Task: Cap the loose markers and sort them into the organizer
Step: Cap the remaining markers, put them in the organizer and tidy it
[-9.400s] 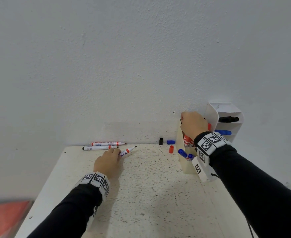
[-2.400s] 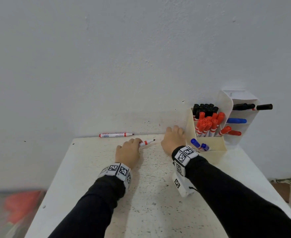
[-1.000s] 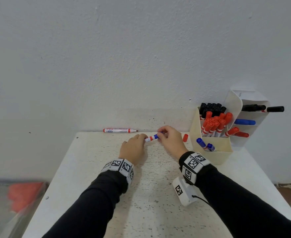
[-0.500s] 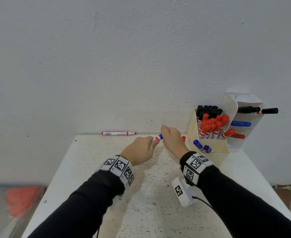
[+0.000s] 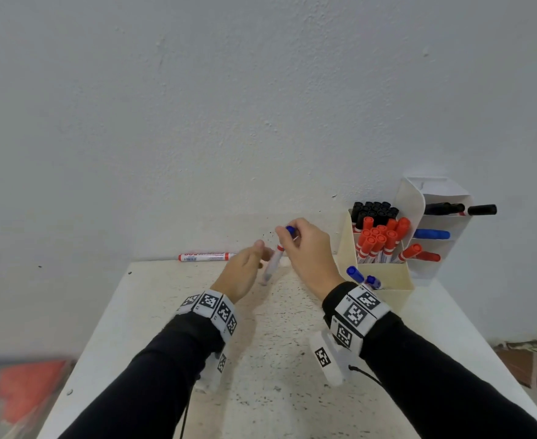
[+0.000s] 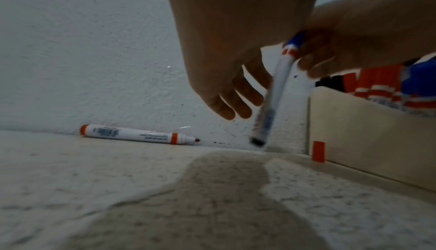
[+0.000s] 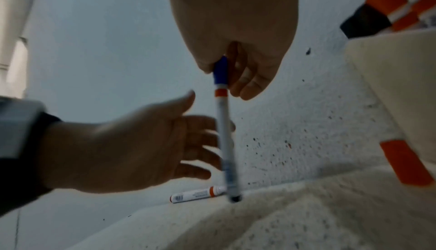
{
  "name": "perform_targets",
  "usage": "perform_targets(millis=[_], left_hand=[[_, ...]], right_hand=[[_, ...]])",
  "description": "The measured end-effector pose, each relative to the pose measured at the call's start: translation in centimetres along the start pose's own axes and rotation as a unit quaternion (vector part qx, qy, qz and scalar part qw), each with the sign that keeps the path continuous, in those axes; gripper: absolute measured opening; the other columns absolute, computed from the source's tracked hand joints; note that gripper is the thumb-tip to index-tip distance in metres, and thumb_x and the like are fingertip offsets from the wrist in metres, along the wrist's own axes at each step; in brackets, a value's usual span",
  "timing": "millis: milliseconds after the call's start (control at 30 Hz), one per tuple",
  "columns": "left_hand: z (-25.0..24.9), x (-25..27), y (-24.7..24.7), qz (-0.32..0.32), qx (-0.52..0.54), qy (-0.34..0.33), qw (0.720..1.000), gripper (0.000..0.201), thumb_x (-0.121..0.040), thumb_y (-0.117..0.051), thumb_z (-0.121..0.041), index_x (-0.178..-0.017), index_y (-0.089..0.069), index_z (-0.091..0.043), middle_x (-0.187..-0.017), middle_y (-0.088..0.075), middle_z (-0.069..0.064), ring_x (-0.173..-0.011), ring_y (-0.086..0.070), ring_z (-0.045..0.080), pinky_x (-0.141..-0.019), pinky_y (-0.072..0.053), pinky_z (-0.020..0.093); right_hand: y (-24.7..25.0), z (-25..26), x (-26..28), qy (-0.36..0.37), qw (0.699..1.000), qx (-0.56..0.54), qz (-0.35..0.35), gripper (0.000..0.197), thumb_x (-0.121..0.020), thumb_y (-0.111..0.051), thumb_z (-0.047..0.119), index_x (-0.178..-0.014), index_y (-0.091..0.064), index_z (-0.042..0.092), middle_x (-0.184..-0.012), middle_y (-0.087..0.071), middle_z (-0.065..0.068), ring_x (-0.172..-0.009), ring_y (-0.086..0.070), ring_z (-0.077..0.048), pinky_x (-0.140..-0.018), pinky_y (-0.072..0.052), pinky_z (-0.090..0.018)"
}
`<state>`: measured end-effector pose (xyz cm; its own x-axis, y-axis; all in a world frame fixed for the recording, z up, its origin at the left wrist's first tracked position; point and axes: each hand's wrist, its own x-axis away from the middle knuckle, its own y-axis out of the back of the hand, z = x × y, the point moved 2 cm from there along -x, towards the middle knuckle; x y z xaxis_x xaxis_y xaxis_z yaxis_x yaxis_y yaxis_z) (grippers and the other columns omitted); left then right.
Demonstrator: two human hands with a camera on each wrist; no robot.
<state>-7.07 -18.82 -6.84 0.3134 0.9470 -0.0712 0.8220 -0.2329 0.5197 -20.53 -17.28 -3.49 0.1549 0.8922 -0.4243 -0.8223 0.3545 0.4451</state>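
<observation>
My right hand (image 5: 303, 248) pinches the blue cap (image 7: 220, 71) of a white marker (image 5: 272, 263) with an orange band. The marker hangs nearly upright, its lower end just above the table (image 5: 261, 359). Just left of the barrel, my left hand (image 5: 243, 269) holds nothing, its fingers spread and loose (image 7: 132, 149). An uncapped red marker (image 5: 205, 256) lies along the wall at the back of the table. A loose red cap (image 6: 318, 151) stands against the cream organizer (image 5: 390, 275), which holds several black, red and blue capped markers.
A white tiered holder (image 5: 435, 198) behind the cream organizer carries black, blue and red markers lying flat. The wall runs right along the table's back edge. Something red and blurred (image 5: 26, 394) lies on the floor at the left.
Half a second ago both hands held the marker level, joining cap and barrel. Now my left hand has let go and opened, and my right hand has swung the marker upright by its cap.
</observation>
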Motion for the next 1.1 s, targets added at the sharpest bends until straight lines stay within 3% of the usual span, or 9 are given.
perform_targets(millis=[100, 167, 233, 333, 500, 633, 767, 933, 1100], left_hand=[[2.3, -1.6, 1.6, -0.088, -0.097, 0.055, 0.990, 0.035, -0.100, -0.035, -0.022, -0.122, -0.057, -0.007, -0.129, -0.055, 0.008, -0.119, -0.050, 0.022, -0.102, -0.035, 0.033], [4.0, -2.5, 2.5, -0.071, -0.224, 0.126, 0.964, 0.035, -0.097, -0.038, -0.019, -0.127, -0.053, -0.010, -0.137, -0.046, 0.008, -0.124, -0.045, 0.025, -0.104, -0.035, 0.038], [4.8, -2.7, 2.7, -0.016, -0.336, 0.179, 0.924, 0.037, -0.093, -0.040, -0.021, -0.128, -0.048, -0.015, -0.136, -0.043, 0.004, -0.123, -0.044, 0.025, -0.100, -0.037, 0.041], [5.0, -2.6, 2.7, -0.014, -0.425, 0.166, 0.890, 0.038, -0.092, -0.042, -0.019, -0.130, -0.041, -0.016, -0.133, -0.042, 0.003, -0.122, -0.045, 0.024, -0.096, -0.039, 0.037], [5.6, -3.2, 2.9, -0.032, -0.468, 0.140, 0.872, 0.031, -0.095, -0.038, -0.013, -0.125, -0.045, -0.015, -0.126, -0.043, 0.006, -0.119, -0.041, 0.024, -0.093, -0.041, 0.034], [5.6, -3.1, 2.8, -0.024, -0.500, 0.121, 0.857, 0.025, -0.095, -0.038, -0.014, -0.118, -0.047, -0.015, -0.123, -0.047, 0.005, -0.117, -0.043, 0.025, -0.098, -0.038, 0.037], [4.8, -2.9, 2.0, -0.018, -0.502, 0.080, 0.861, 0.022, -0.095, -0.036, -0.016, -0.113, -0.048, -0.022, -0.116, -0.055, -0.001, -0.111, -0.049, 0.020, -0.103, -0.033, 0.037], [3.3, -2.6, 0.4, -0.028, -0.453, 0.038, 0.890, 0.018, -0.097, -0.038, -0.019, -0.113, -0.045, -0.021, -0.110, -0.056, -0.002, -0.101, -0.054, 0.018, -0.099, -0.035, 0.035], [1.9, -2.1, -1.0, -0.033, -0.428, 0.016, 0.903, 0.017, -0.097, -0.039, -0.019, -0.113, -0.045, -0.020, -0.107, -0.057, -0.002, -0.097, -0.054, 0.018, -0.093, -0.037, 0.034]], right_hand=[[1.7, 1.3, -0.1, 0.049, 0.998, 0.011, -0.045, 0.017, -0.093, -0.054, 0.015, -0.102, -0.060, 0.003, -0.093, -0.056, -0.005, -0.077, -0.055, -0.006, -0.071, -0.038, -0.009], [3.6, 2.5, 0.0, 0.083, 0.994, 0.010, -0.070, 0.016, -0.093, -0.051, 0.008, -0.105, -0.060, 0.000, -0.094, -0.052, -0.002, -0.073, -0.053, 0.003, -0.070, -0.036, -0.002], [5.6, 3.5, 0.1, 0.122, 0.987, 0.041, -0.101, 0.017, -0.093, -0.049, 0.006, -0.104, -0.060, -0.001, -0.093, -0.053, -0.003, -0.067, -0.052, 0.000, -0.069, -0.036, 0.001], [8.9, 4.1, 0.2, 0.169, 0.967, 0.092, -0.165, 0.022, -0.094, -0.046, 0.011, -0.103, -0.060, -0.002, -0.091, -0.057, -0.007, -0.068, -0.046, -0.003, -0.071, -0.037, 0.000], [13.1, 3.2, 1.1, 0.202, 0.946, 0.160, -0.195, 0.025, -0.092, -0.040, 0.011, -0.098, -0.061, -0.002, -0.086, -0.057, -0.005, -0.077, -0.045, -0.002, -0.075, -0.034, 0.001], [13.9, 0.6, 2.2, 0.202, 0.948, 0.195, -0.147, 0.024, -0.091, -0.042, 0.011, -0.094, -0.062, -0.002, -0.084, -0.060, -0.011, -0.074, -0.049, -0.008, -0.075, -0.035, -0.001], [13.1, -2.1, 3.4, 0.159, 0.963, 0.216, -0.041, 0.016, -0.092, -0.047, 0.004, -0.098, -0.063, 0.003, -0.088, -0.057, 0.001, -0.077, -0.053, -0.010, -0.078, -0.041, -0.008], [12.0, -3.8, 4.8, 0.007, 0.970, 0.183, 0.163, 0.034, -0.086, -0.054, 0.006, -0.118, -0.052, 0.018, -0.096, -0.051, 0.011, -0.089, -0.052, -0.002, -0.082, -0.047, -0.018], [11.2, -4.7, 4.7, 0.005, 0.968, 0.203, 0.145, 0.036, -0.080, -0.068, 0.011, -0.111, -0.054, 0.021, -0.095, -0.053, 0.005, -0.089, -0.052, -0.010, -0.080, -0.044, -0.021]])
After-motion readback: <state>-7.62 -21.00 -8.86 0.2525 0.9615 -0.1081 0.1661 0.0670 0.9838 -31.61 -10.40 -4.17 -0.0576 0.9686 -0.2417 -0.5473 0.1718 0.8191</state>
